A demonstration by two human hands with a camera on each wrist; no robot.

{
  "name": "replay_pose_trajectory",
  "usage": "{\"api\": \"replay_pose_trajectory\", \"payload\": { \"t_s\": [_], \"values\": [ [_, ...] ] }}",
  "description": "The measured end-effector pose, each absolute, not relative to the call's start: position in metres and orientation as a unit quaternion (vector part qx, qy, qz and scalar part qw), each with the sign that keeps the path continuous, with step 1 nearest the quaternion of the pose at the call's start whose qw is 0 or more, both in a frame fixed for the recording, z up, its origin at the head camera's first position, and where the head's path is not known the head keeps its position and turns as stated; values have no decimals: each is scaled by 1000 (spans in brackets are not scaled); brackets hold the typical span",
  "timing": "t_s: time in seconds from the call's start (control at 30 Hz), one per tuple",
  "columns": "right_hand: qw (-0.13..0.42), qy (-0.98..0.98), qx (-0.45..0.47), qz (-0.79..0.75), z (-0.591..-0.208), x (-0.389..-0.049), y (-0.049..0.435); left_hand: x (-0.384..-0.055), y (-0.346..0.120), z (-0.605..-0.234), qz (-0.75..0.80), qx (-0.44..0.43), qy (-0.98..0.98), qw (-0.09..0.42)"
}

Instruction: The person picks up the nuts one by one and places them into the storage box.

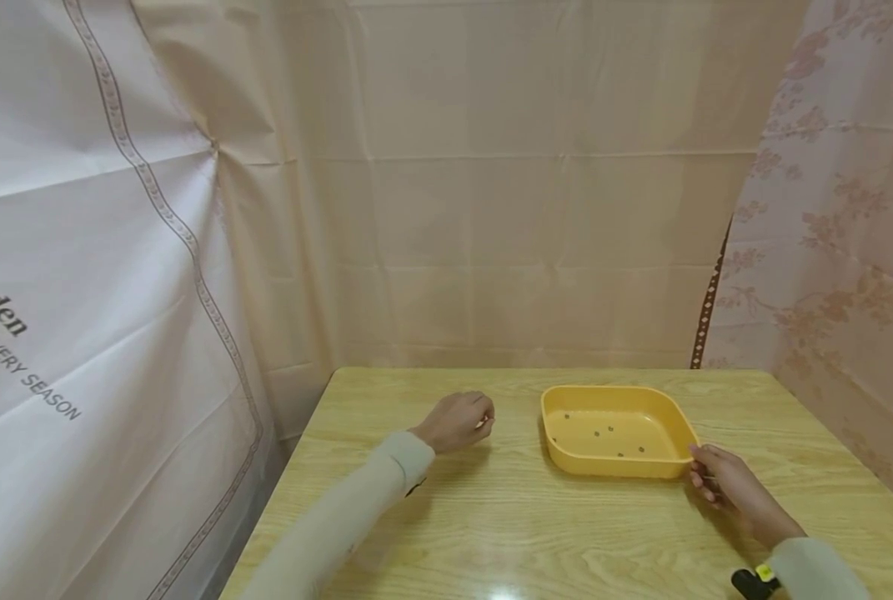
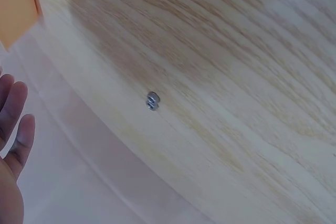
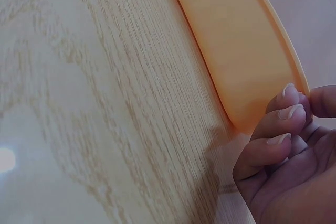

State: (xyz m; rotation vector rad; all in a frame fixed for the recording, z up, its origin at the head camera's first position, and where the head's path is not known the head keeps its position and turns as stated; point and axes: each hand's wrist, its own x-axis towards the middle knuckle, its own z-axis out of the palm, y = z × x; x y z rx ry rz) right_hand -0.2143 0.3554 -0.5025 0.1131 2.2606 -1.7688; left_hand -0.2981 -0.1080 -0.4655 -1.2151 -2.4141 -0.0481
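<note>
My left hand (image 1: 457, 422) is above the table, left of a yellow plastic tray (image 1: 619, 466), with its fingers loosely bent. In the left wrist view its fingers (image 2: 11, 114) show at the left edge, and nothing shows between them. A small shiny metal piece (image 2: 153, 100), like a nut or ring, lies on the wood apart from these fingers. My right hand (image 1: 727, 483) pinches the tray's near right corner, thumb at the rim and fingers curled below it in the right wrist view. Several small dark ring-like pieces (image 1: 610, 429) lie scattered on the tray's floor.
The wood-grain table (image 1: 476, 525) ends at a far edge against a beige cloth (image 1: 521, 208). Printed cloth hangs at the left (image 1: 116, 292) and a floral cloth (image 1: 851, 250) at the right. A black strap piece with a yellow mark (image 1: 754, 581) is by the right cuff.
</note>
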Motion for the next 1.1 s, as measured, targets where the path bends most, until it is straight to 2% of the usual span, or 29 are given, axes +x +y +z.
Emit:
{"api": "replay_pose_trajectory", "payload": {
  "t_s": [1.1],
  "values": [
    [132,781,36,-610,-503,-213,355,-299,-62,-459,-10,-464,-859,215]
  ]
}}
